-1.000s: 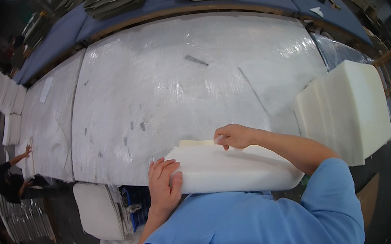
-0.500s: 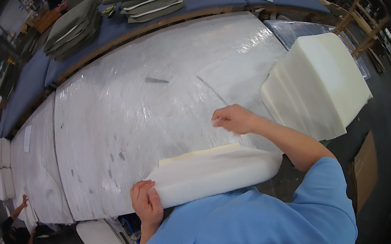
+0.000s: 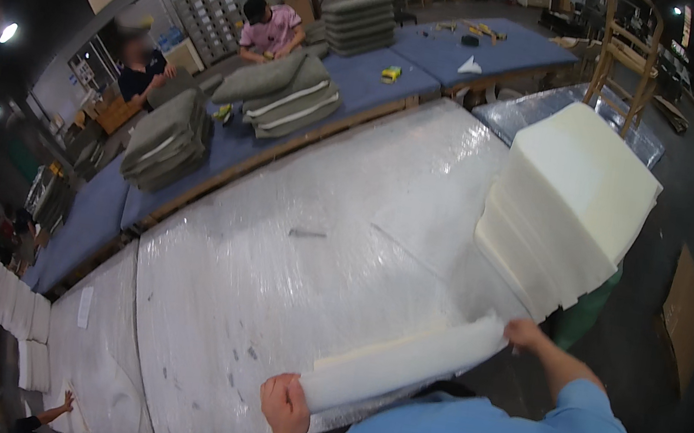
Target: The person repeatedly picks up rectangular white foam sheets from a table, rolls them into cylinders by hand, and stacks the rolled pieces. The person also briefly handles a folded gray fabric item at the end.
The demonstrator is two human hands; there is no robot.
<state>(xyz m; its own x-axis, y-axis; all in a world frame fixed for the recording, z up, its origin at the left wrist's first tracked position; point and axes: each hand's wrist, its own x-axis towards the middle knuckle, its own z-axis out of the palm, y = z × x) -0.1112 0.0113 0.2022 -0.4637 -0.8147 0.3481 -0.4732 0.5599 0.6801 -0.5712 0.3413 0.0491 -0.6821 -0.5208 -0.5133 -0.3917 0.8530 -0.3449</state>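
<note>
White padding [image 3: 420, 362]: lies along near edge of plastic-covered counter [image 3: 241, 290], pale yellow strip [image 3: 373, 348] showing on its far side. Left hand [image 3: 285, 407]: at left end of padding, fingers curled, grip closed on it. Right hand [image 3: 524, 335]: at right end, grip pinching its corner. Cream foam stack [image 3: 584, 182]: far right, beyond right hand. Far side: blue counter [image 3: 366, 88] carrying folded grey-green cushions [image 3: 291, 111].
</note>
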